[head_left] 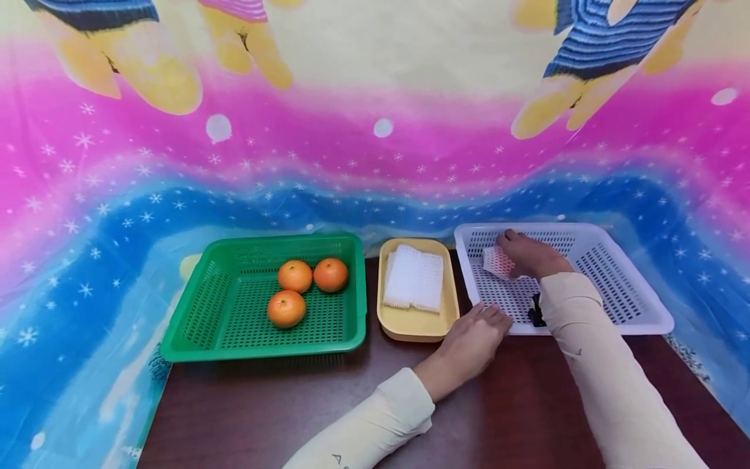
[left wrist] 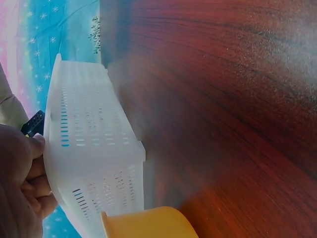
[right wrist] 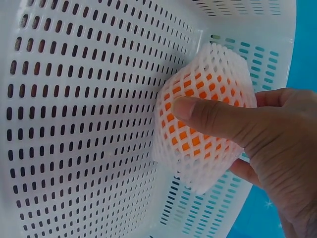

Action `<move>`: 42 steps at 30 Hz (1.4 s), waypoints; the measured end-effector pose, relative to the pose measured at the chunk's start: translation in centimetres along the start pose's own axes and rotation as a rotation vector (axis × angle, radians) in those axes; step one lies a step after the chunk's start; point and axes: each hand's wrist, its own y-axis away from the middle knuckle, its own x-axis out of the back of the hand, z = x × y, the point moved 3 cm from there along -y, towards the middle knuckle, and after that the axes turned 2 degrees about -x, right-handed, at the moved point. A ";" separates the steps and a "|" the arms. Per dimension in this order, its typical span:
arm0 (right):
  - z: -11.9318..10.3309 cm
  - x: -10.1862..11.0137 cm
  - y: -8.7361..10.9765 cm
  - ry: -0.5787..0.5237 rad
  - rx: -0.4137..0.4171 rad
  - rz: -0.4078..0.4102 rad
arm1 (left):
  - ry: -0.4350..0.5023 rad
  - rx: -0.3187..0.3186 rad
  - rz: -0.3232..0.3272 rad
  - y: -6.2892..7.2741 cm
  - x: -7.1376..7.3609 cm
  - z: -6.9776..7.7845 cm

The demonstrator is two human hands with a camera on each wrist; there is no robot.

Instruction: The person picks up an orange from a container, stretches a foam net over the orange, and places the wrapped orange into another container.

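Note:
An orange fruit in a white foam net sleeve (right wrist: 205,114) is in my right hand (right wrist: 277,134). Thumb and fingers grip it from opposite sides, low inside the white basket (right wrist: 99,124) near its far left corner. In the head view the right hand (head_left: 533,254) hides part of the sleeved fruit (head_left: 499,262). My left hand (head_left: 477,342) is at the near left corner of that basket, its curled fingers holding the rim (left wrist: 48,129). Several foam net sleeves (head_left: 414,277) lie flat in a yellow tray (head_left: 413,331) between the baskets.
At the left, a green basket (head_left: 205,352) contains three bare orange fruits (head_left: 286,309). All the containers stand in a row along the back of a dark brown wooden table (head_left: 246,417). Behind them hangs a printed cloth (head_left: 351,150). A small black object (head_left: 536,311) sits by the right wrist.

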 end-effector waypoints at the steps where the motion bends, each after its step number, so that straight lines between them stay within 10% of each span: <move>1: 0.0 0.0 0.0 -0.012 -0.005 -0.003 | 0.001 0.001 0.003 0.0 0.0 0.0; 42: 0.1 1.2 1.1 -0.060 -0.050 -0.009 | 0.034 0.014 -0.013 0.3 0.5 0.2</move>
